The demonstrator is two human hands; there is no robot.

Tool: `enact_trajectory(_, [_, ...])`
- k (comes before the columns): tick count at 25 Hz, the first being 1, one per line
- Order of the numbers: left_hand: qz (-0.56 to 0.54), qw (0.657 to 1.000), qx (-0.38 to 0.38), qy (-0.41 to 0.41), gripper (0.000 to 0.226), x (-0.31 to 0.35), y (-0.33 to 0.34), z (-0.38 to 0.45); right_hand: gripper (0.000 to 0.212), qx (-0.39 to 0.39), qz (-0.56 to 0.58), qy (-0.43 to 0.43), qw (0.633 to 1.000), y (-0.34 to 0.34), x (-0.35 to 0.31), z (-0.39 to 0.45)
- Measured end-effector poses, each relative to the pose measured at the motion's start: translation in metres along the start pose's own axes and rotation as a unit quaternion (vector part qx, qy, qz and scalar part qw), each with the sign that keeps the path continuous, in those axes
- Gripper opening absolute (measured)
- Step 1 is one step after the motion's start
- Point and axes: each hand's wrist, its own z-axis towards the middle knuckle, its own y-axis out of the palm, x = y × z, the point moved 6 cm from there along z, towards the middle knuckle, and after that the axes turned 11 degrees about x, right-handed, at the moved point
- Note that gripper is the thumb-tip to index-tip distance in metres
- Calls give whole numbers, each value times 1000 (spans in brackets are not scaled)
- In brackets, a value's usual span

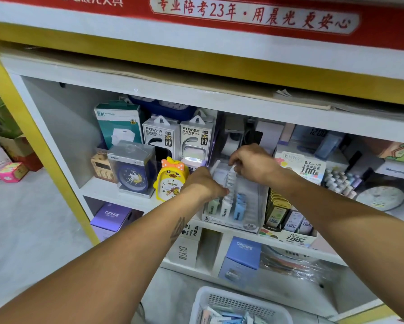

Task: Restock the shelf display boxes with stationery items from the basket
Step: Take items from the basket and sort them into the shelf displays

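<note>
A clear plastic display box (254, 206) stands on the middle shelf, holding rows of small pale green, white and blue lead-refill packs (239, 208). Both my hands reach into it. My left hand (203, 183) grips the white packs at the front of the middle row. My right hand (252, 164) is further back, its fingers pinching white packs (231, 175) in the same row. A white plastic basket (204, 300) with several loose packs sits on the floor at the bottom edge.
A yellow duck alarm clock (170, 181) stands just left of the box. On the right sits a second display box (287, 218) of 0.7 lead packs. Power bank boxes (160, 136) stand behind. Purple and blue boxes fill the lower shelf (240, 260).
</note>
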Motion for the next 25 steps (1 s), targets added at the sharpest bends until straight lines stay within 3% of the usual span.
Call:
enact_trajectory(5, [5,1000,2,0,46,3,0,-1,39,-27,-24,-19,999,8,-4,-5])
enact_trajectory(9, [-1,1000,-15,-4,46,4,-3,-5,29,-41,-29,-11,999,10,-8,-9])
enact_trajectory(11, [-24,1000,-9,0,35,13,-10,-12,37,-25,-38,-16,999,0,-12,-9])
enact_trajectory(13, [-155,987,-15,-25,8,26,-19,-19,40,25,21,3,999,-24,-10,-15])
enact_trajectory(14, [-258,963,-53,-55,8,33,-19,-24,36,53,84,31,995,-37,-5,-22])
enact_trajectory(16, [-409,895,-145,-99,16,49,-17,-38,25,80,271,113,953,-60,9,-46])
enact_trajectory(19, [-438,873,-201,-74,15,67,-11,-55,9,24,512,204,834,-76,25,-98])
enact_trajectory(22, [-473,847,-236,-60,15,87,7,-73,26,-32,557,185,809,-78,33,-134])
enact_trajectory(25, [-484,836,-254,-50,27,100,25,-89,24,29,588,204,783,-82,61,-152])
